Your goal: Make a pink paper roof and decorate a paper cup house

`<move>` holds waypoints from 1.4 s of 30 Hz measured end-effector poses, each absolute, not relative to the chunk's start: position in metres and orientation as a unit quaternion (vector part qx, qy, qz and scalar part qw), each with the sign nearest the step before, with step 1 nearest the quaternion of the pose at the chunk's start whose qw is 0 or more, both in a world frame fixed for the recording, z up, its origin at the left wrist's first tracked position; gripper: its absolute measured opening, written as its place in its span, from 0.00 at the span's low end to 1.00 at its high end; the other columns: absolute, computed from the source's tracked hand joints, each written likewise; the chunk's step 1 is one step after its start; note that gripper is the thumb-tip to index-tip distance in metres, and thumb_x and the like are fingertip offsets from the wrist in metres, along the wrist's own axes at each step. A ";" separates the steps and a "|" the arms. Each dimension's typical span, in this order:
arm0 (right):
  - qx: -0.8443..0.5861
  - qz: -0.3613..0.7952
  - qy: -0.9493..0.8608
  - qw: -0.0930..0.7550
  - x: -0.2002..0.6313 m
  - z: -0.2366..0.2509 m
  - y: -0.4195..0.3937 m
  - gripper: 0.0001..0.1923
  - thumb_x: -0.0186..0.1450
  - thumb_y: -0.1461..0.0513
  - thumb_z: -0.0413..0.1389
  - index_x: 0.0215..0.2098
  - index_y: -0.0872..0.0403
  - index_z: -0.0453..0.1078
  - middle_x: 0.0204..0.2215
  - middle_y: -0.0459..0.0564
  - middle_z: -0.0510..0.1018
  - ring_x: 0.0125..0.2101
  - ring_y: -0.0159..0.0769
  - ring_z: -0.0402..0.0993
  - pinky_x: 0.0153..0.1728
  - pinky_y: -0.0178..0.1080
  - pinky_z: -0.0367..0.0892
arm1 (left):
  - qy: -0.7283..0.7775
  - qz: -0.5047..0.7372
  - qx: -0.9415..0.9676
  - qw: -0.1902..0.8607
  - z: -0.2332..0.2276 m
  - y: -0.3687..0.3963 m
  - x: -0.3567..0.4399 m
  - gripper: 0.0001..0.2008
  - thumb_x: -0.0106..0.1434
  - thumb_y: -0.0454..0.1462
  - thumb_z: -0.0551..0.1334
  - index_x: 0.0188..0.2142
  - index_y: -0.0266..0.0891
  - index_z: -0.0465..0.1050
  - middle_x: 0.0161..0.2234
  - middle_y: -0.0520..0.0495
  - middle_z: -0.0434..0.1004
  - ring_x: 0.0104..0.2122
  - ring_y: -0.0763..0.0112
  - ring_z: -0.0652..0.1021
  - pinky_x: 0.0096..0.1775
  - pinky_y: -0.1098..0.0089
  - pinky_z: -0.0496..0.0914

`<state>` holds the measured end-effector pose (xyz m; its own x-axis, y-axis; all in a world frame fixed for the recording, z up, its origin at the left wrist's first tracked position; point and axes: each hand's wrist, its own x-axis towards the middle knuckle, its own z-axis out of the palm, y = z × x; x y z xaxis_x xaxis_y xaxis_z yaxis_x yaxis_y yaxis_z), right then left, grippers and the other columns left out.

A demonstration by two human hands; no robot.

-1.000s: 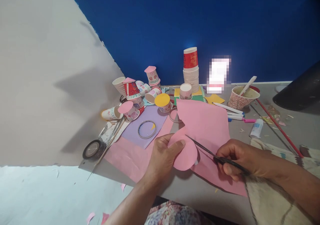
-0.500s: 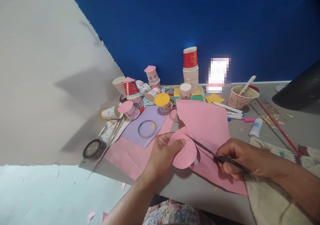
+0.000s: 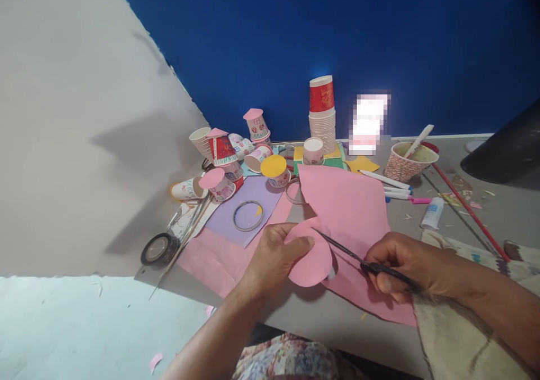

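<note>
Scissors (image 3: 363,261) sit clamped in my right hand (image 3: 400,265), blades in pink paper (image 3: 346,211). My left hand (image 3: 274,253) pinches the disc (image 3: 312,259); cups (image 3: 323,116) at twelve o'clock on the worktop (image 3: 506,211).

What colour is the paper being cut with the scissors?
Pink. The left hand holds the paper while the right hand works the scissors; head view.

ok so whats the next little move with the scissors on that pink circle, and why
Probably close the scissors for another short snip along the curve. The blade tips sit at the upper edge of the pink round piece, which the left hand pinches, and it looks still joined to the pink sheet there. The right hand grips the handles.
</note>
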<state>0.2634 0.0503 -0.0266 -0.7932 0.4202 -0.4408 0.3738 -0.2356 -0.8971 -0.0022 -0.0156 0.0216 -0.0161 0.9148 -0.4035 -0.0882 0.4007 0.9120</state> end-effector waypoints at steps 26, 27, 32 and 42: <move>-0.320 0.723 -0.612 -0.023 0.263 -0.022 0.049 0.26 0.58 0.41 0.71 0.28 0.56 0.81 0.19 0.46 0.77 0.21 0.28 0.65 0.23 0.32 0.56 | 0.570 0.289 0.414 0.648 0.035 -0.007 -0.014 0.11 0.49 0.42 0.72 0.30 0.36 0.85 0.27 0.44 0.84 0.26 0.65 0.79 0.28 0.70 0.68; -0.318 0.725 -0.611 -0.022 0.263 -0.022 0.049 0.27 0.58 0.41 0.71 0.28 0.56 0.80 0.19 0.46 0.77 0.21 0.28 0.65 0.23 0.32 0.56 | 0.570 0.280 0.422 0.647 0.036 -0.006 -0.014 0.11 0.49 0.42 0.71 0.28 0.36 0.84 0.27 0.44 0.84 0.26 0.65 0.79 0.27 0.70 0.68; -0.307 0.732 -0.608 -0.009 0.264 -0.024 0.050 0.28 0.57 0.39 0.71 0.26 0.56 0.78 0.19 0.46 0.77 0.21 0.29 0.66 0.22 0.32 0.56 | 0.562 0.249 0.445 0.651 0.038 -0.001 -0.019 0.11 0.48 0.42 0.70 0.26 0.36 0.82 0.25 0.46 0.80 0.25 0.68 0.76 0.26 0.71 0.65; -0.319 0.737 -0.594 -0.040 0.262 -0.023 0.049 0.19 0.58 0.48 0.73 0.27 0.55 0.82 0.19 0.43 0.76 0.20 0.26 0.63 0.23 0.32 0.55 | 0.549 0.199 0.470 0.662 0.044 0.002 -0.018 0.09 0.48 0.41 0.68 0.24 0.37 0.78 0.22 0.53 0.74 0.23 0.74 0.71 0.25 0.73 0.61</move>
<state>0.2617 0.0490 -0.0228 -0.7936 0.3201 -0.5174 0.4375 -0.2907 -0.8509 -0.0184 0.0021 0.0442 0.3189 0.7795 -0.5392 0.2518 0.4788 0.8411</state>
